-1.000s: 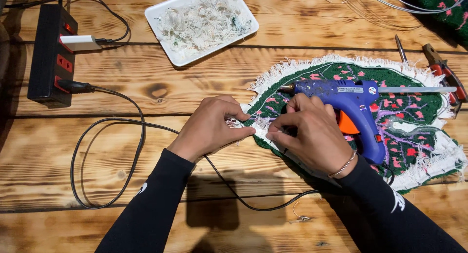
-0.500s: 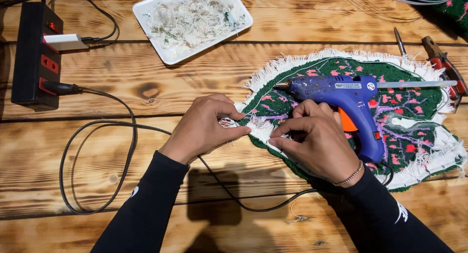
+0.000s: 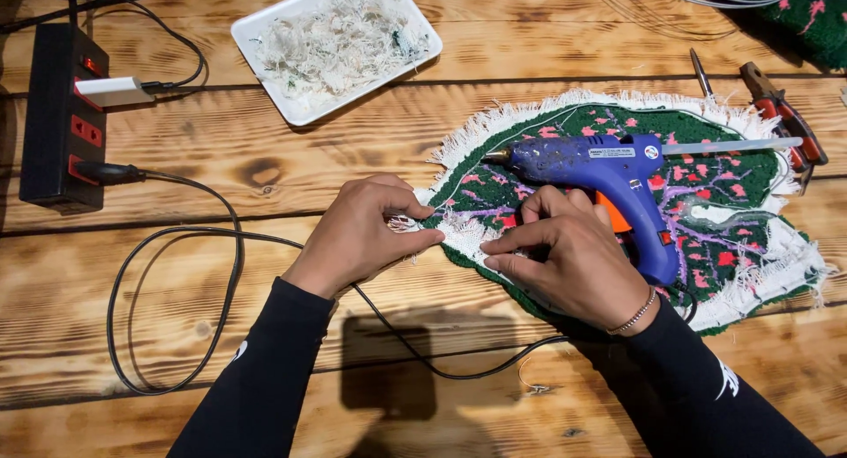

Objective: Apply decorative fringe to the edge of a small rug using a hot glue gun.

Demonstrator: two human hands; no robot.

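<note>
Both our hands, left hand [image 3: 357,237] and right hand [image 3: 569,259], pinch shut on the rug piece's [image 3: 706,184] white fringe [image 3: 459,233] at nine o'clock, trimming seemingly unfinished, glue gun [image 3: 609,171] resting unused.

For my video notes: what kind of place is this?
Probably a craft or hobby workbench: a blue glue gun lies on a fringed tufted piece, with pliers and a tray of thread scraps on the wooden table.
</note>
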